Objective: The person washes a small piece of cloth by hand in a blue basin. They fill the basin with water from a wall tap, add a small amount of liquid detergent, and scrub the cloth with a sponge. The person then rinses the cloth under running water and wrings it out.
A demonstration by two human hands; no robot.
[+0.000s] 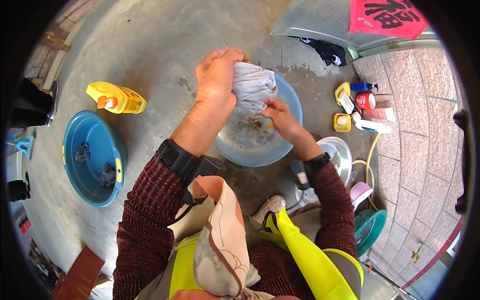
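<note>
Left hand [217, 70]: curled closed on the upper-left end of grey cloth [254, 86], some fingertips hidden. Right hand [282, 117]: thumb and fingers nearly together, pinching the cloth's lower-right edge. Grey cloth bunched, held up over the 12 o'clock side of light blue basin [250, 159]. Patterned cloth [262, 125] lies in the basin's sudsy water, below the grey cloth.

Clock from grey cloth: 2, dark cloth [327, 51] on floor; 3, red jar [366, 101]; toward 4, soap dish [342, 123] and metal basin [343, 155]; toward 5, pink scoop [360, 193], green basin [371, 231]; 8, blue tub [95, 129], two scrubbers [107, 176] inside; 9, yellow bottle [127, 100], tipped over beside tub.
</note>
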